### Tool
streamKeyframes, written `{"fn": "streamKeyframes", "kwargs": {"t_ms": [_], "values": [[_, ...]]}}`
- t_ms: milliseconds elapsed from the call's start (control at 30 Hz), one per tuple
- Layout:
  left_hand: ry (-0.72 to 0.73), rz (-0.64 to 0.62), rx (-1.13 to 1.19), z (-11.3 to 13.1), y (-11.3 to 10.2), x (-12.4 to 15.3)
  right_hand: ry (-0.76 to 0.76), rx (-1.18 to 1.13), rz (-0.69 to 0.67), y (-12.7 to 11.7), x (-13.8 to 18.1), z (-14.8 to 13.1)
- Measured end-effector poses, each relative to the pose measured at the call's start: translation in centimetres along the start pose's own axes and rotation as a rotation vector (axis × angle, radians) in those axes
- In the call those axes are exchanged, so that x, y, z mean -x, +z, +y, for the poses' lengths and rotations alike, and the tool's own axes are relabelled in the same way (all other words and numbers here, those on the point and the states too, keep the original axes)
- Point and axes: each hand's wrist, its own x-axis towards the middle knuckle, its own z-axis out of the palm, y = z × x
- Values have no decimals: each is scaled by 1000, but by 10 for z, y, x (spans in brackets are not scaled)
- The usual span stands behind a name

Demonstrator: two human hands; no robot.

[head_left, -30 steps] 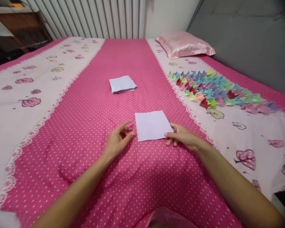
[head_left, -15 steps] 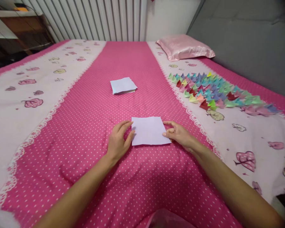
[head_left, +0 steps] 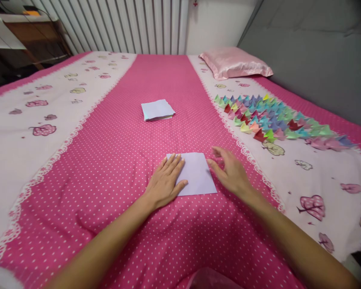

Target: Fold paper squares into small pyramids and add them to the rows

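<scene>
The left hand (head_left: 165, 181) lies flat and open on the left part of a pale purple sheet (head_left: 197, 174) on the pink dotted bed (head_left: 117, 172). The right hand (head_left: 231, 170), empty, with thumb and fingers apart, is just beside the sheet's right edge. Beyond lies a stack of paper (head_left: 158, 109); to the right stand many colourful folded papers (head_left: 272, 117).

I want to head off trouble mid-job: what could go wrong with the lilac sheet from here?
The lilac sheet lies on soft, wrinkled bedding, so pressing on it might leave unwanted creases.
The left hand lies flat over its left side, while the right hand is open by its right edge; a brush there could turn or shift the sheet.
</scene>
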Motion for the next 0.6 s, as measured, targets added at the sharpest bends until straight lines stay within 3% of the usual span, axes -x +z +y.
{"fn": "streamKeyframes", "kwargs": {"t_ms": [133,233,367,600], "values": [[9,-27,-42,1,1,0,-333,37,-202,23,-6,-19],[15,-53,-59,2,1,0,-415,107,-350,45,-4,-26],[10,-79,-80,2,2,0,-401,181,-411,60,3,-20],[-27,-93,-77,2,1,-1,-317,265,-410,56,6,-13]]}}
